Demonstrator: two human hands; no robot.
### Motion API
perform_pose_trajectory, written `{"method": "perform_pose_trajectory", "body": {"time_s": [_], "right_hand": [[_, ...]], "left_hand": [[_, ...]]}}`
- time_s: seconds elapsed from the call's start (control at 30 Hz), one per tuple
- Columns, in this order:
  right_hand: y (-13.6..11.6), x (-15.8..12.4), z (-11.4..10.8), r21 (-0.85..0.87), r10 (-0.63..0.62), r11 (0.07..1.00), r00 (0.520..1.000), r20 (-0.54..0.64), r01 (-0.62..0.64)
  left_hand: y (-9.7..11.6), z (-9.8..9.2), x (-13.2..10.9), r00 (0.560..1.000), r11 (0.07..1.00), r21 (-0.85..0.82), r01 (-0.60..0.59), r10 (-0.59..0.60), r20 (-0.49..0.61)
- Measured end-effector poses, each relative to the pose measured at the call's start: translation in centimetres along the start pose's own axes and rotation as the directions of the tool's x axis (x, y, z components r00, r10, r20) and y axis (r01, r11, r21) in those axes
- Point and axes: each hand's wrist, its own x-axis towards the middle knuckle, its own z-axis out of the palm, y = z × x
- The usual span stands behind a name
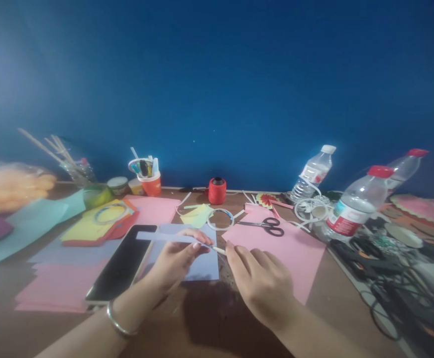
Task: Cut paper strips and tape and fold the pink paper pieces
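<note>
My left hand (pixel 179 256), with a silver bangle on the wrist, pinches a lavender paper strip (pixel 148 236) whose loose end sticks out to the left. A thin whitish stick (pixel 219 250) runs between the two hands, and the strip meets its left end at my left fingertips. My right hand (pixel 258 281) is closed on the other end of this stick. Whether the paper is wrapped around it or only touching, I cannot tell. Beneath my hands lies a lavender paper sheet (pixel 205 266), and black-handled scissors (pixel 271 227) rest on a pink sheet (pixel 295 253) to the right.
A phone (pixel 125 263) lies at the left beside stacked coloured paper (pixel 86 233). Behind stand a red thread spool (pixel 217 191) and a red cup of pens (pixel 151 185). A tape roll (pixel 220 219) sits mid-table. Bottles (pixel 362 199) and tangled cables (pixel 392 278) crowd the right.
</note>
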Motion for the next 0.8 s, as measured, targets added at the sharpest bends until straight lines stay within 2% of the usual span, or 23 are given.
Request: {"method": "perform_pose_trajectory", "body": {"time_s": [0.3, 0.43, 0.53, 0.6, 0.8], "right_hand": [[0.4, 0.6, -0.5, 0.038, 0.006, 0.999, 1.0, -0.023, -0.005], [0.1, 0.1, 0.0, 0.096, 0.019, 0.995, 1.0, -0.024, -0.016], [-0.3, -0.4, 0.6, 0.162, 0.074, 0.984, 0.997, 0.02, -0.076], [-0.5, -0.7, 1.1, 0.202, 0.114, 0.971, 0.991, 0.067, -0.125], [-0.7, -1.3, 2.0, 0.223, 0.142, 0.96, 0.98, 0.142, -0.171]], "left_hand": [[0.3, -0.3, -0.1, 0.985, 0.992, 0.019, -0.121, 0.117, 0.129], [0.4, -0.3, 0.0, 0.982, 0.989, 0.043, -0.144, 0.137, 0.131], [0.3, 0.0, 0.0, 0.993, 0.99, 0.088, -0.109, 0.105, 0.055], [0.2, 0.2, 0.0, 0.999, 0.992, 0.114, -0.045, 0.047, -0.016], [0.2, 0.4, 0.0, 0.98, 0.99, 0.126, 0.067, -0.042, -0.192]]}}
